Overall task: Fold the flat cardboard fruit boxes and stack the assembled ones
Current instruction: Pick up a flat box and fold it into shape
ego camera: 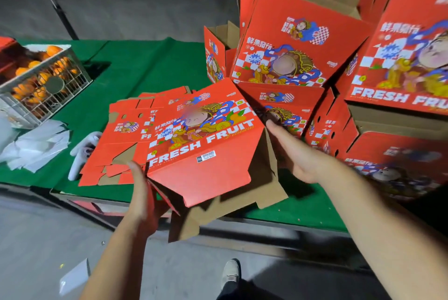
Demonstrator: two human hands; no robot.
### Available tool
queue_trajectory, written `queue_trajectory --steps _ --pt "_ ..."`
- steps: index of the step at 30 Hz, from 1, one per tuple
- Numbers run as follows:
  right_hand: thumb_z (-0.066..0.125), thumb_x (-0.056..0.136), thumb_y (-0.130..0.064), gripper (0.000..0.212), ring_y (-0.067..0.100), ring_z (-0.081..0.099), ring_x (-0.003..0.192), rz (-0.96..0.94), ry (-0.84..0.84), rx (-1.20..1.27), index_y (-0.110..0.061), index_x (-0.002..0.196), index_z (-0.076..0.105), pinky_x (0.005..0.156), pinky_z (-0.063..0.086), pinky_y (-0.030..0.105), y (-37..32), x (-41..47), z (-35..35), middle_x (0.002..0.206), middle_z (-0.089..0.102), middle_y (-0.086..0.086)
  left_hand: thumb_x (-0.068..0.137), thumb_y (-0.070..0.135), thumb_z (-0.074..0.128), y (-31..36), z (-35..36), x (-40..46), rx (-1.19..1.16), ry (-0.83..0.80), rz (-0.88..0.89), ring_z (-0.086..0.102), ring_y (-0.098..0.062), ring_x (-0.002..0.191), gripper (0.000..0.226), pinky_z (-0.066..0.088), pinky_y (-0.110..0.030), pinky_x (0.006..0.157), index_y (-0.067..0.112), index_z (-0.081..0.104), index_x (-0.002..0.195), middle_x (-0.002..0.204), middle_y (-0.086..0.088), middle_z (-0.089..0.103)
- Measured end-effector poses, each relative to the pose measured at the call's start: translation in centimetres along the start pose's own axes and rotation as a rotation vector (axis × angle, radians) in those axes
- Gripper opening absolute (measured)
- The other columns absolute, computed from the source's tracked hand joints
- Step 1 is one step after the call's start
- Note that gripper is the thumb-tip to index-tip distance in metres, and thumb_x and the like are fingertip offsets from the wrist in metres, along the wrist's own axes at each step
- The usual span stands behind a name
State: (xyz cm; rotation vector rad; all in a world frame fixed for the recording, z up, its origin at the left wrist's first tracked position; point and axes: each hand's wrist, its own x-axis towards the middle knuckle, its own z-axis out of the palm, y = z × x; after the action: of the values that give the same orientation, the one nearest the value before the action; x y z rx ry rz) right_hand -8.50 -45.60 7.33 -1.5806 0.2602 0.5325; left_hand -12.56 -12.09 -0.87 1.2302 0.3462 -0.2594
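The person holds a half-opened red box [206, 144] above the green surface [145, 67] edge (flat ones beside it), left hand [140, 193] and right hand [298, 154] pressing its sides, each grip open-fingered.

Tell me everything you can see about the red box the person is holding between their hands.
The half-folded box is red printed corrugated cardboard, brown inside, with a cartoon figure, blue and white checks, "FRESH FRUIT" lettering and a barcode sticker. It is tilted above the near edge of the green table, its loose bottom flaps hanging open toward the floor. The left hand presses flat on its left end; the right hand meets its right edge with straight fingers. Behind it lies a pile of flat boxes.
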Motion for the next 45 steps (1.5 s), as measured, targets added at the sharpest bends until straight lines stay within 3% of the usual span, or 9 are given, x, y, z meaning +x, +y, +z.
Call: queue_trajectory --steps 7,11,23,27,28,29,34,39,45 --pt "0.074 0.075 -0.070 0.063 0.018 0.056 0.127 0.080 0.013 0.052 -0.042 0.130 0.061 0.099 0.047 0.044 2.1 0.5 -0.5 0.140 0.061 -0.007 0.077 0.084 0.062 -0.6 1.8 -1.4 -0.168 -0.051 0.060 0.065 -0.039 0.121 0.090 0.056 -0.065 0.089 0.038 0.038 0.150 0.127 -0.024 0.065" --pt "0.067 0.084 -0.057 0.039 0.023 0.067 0.087 0.154 0.056 0.078 -0.023 0.103 0.066 0.075 0.053 0.035 2.7 0.5 0.3 0.091 0.073 0.005 0.077 0.047 0.080 -1.8 -0.7 -2.5 0.234 -0.027 0.272 0.064 -0.033 0.126 0.091 0.059 -0.055 0.088 0.049 0.030 0.153 0.140 -0.008 0.062" --pt "0.061 0.076 -0.080 0.053 0.025 0.075 0.068 0.039 0.051 -0.100 -0.030 0.066 0.075 0.053 0.057 0.029 -1.7 -3.5 -0.7 0.085 0.078 0.010 0.058 0.093 0.068 6.9 -2.3 -6.4 0.475 -0.124 -0.010 0.071 -0.016 0.113 0.076 0.057 -0.043 0.091 0.062 0.059 0.127 0.132 0.017 0.069" --pt "0.022 0.080 -0.094 0.085 0.025 0.059 0.125 -0.095 0.156 -0.229 -0.041 0.136 0.060 0.088 0.049 0.033 -2.1 -5.4 -3.0 0.152 0.049 0.003 0.031 0.102 0.066 8.4 0.9 -4.1 0.428 -0.190 -0.018 0.056 -0.031 0.136 0.129 0.043 -0.058 0.110 0.050 0.048 0.147 0.154 0.005 0.051" --pt "0.014 0.091 -0.085 0.089 0.031 0.050 0.137 -0.146 0.175 -0.137 -0.028 0.153 0.043 0.057 0.033 0.025 -1.4 -5.6 -3.7 0.160 0.040 0.008 0.024 0.102 0.066 8.4 2.1 -3.5 0.436 -0.181 -0.024 0.051 -0.032 0.138 0.140 0.047 -0.056 0.107 0.052 0.038 0.152 0.158 0.005 0.043" --pt "0.012 0.101 -0.072 0.082 0.033 0.042 0.145 -0.174 0.251 -0.059 -0.017 0.158 0.033 0.114 0.007 0.046 -1.1 -5.9 -4.0 0.163 0.034 0.013 0.023 0.101 0.068 8.3 3.3 -3.0 0.470 -0.200 -0.017 0.052 -0.026 0.136 0.142 0.053 -0.049 0.101 0.057 0.030 0.153 0.159 0.008 0.037" --pt "0.037 0.050 -0.111 0.126 0.028 0.038 0.147 0.019 0.372 -0.360 -0.050 0.158 0.020 0.110 0.047 0.046 -0.9 -4.3 -5.7 0.168 0.021 -0.012 0.063 0.064 0.090 6.0 7.5 0.6 0.592 -0.189 -0.006 0.065 -0.014 0.112 0.122 0.059 -0.033 0.086 0.043 0.020 0.161 0.141 0.004 0.056" --pt "0.074 0.087 -0.053 0.097 0.022 0.056 0.122 -0.096 0.460 -0.317 -0.041 0.157 0.007 0.055 0.058 0.022 0.6 -1.6 -8.0 0.165 0.027 -0.001 0.103 0.028 0.062 6.1 10.7 5.3 0.386 0.138 0.257 0.056 -0.008 0.066 0.008 0.044 -0.022 0.057 0.023 0.067 0.100 0.085 0.010 0.073" --pt "0.056 0.098 -0.008 0.048 0.039 0.064 0.099 -0.635 0.855 -0.651 -0.027 0.122 0.019 0.085 0.049 0.042 2.4 0.5 -8.6 0.119 0.058 0.023 0.092 -0.005 0.052 6.2 12.2 8.6 0.144 0.286 0.595 0.057 -0.009 0.078 0.042 0.045 -0.022 0.068 0.031 0.037 0.109 0.099 -0.002 0.058"
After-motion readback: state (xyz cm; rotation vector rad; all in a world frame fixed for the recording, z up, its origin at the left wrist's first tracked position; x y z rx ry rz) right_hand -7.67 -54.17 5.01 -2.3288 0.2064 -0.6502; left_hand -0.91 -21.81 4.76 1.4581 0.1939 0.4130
